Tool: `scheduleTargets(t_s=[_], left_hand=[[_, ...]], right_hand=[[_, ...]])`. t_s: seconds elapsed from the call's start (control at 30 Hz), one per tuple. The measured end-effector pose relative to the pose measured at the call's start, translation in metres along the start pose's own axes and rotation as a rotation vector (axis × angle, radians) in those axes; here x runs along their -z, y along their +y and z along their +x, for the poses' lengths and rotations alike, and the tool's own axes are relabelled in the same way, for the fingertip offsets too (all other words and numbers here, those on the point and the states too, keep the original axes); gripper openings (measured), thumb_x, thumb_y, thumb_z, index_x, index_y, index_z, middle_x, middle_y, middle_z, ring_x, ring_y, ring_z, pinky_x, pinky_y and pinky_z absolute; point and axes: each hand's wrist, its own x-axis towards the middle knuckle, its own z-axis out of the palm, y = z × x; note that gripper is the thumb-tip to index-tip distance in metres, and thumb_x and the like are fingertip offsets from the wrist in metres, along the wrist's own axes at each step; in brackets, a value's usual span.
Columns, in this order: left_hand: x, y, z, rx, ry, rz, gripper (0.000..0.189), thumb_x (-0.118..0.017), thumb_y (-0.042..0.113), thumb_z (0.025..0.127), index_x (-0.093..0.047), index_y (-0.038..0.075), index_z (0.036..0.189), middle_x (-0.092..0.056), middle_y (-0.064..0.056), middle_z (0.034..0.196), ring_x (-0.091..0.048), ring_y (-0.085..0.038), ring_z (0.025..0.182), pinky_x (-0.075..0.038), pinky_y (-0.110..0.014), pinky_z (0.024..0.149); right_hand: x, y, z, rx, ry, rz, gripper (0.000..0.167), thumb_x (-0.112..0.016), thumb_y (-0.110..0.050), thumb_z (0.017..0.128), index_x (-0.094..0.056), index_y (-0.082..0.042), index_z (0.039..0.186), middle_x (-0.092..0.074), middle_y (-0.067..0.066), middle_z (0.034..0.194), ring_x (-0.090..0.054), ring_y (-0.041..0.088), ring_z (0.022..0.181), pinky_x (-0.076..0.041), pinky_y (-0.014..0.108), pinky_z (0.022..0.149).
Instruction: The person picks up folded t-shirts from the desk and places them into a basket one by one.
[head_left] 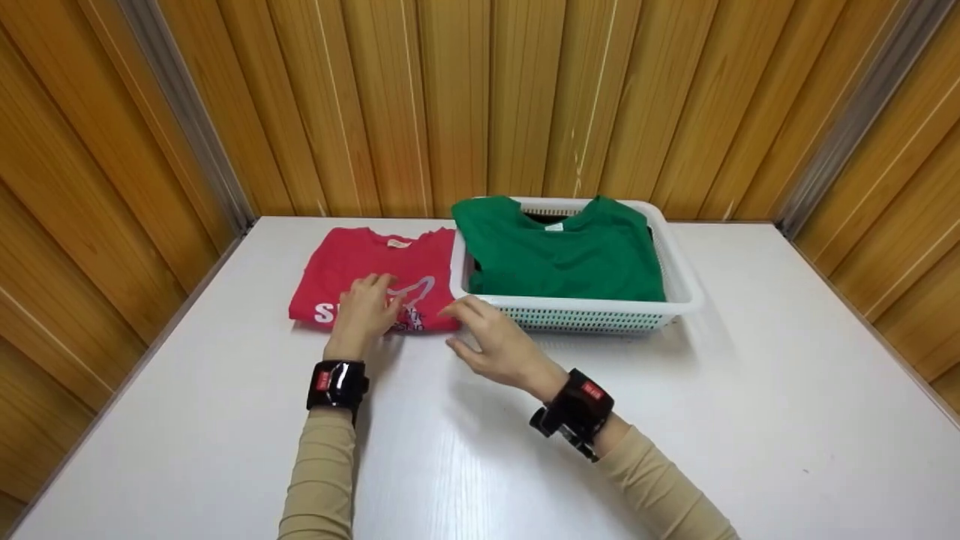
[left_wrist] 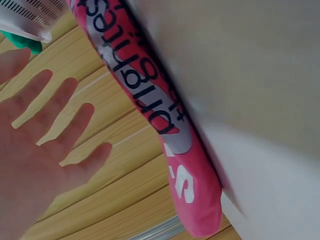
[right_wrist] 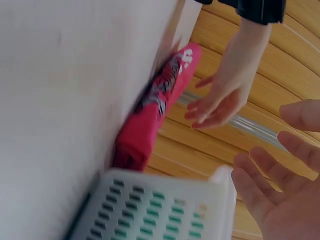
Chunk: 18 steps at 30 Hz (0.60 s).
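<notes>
A folded pink-red T-shirt (head_left: 360, 262) with a printed front lies on the white table, against the left side of the basket. My left hand (head_left: 365, 307) hovers over its lower half with spread fingers; the left wrist view shows a gap between the fingers and the printed folded edge. Close to the basket's front left corner is my right hand (head_left: 499, 345), fingers loosely bent and holding nothing. A green T-shirt (head_left: 562, 259), folded with its collar toward the wall, lies in the white plastic basket (head_left: 682, 300), partly over its left rim.
The white table (head_left: 750, 420) reaches back to a wood-patterned panel wall (head_left: 450, 112). Similar panels stand at the left and right sides. Something dark shows in the basket behind the green collar.
</notes>
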Motion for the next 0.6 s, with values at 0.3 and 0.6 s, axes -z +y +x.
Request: scheduleTargets(t_s=[0.3,0.6], left_hand=[[-0.005,-0.006,-0.005,0.07,-0.099,0.07,0.046,-0.066,0.026,0.088,-0.057,0.005,0.127,-0.054,-0.022,0.131,-0.048,-0.044,0.121,-0.028,-0.075,0.098],[-0.005,-0.004,-0.007,0.122,-0.255,0.025,0.044,-0.068,0.02,0.086,-0.06,0.008,0.127,-0.059,-0.021,0.124,-0.053,-0.039,0.115,-0.04,-0.067,0.095]], right_hand=[[-0.045,-0.002,0.019,-0.156,-0.13,-0.019,0.045,-0.062,-0.023,0.092,-0.05,-0.007,0.132,-0.055,0.008,0.13,-0.051,0.02,0.123,-0.043,0.035,0.106],[-0.056,0.007,0.029,-0.336,-0.153,0.04,0.05,-0.06,-0.024,0.092,-0.046,-0.009,0.138,-0.047,0.009,0.139,-0.045,0.026,0.13,-0.038,0.041,0.11]])
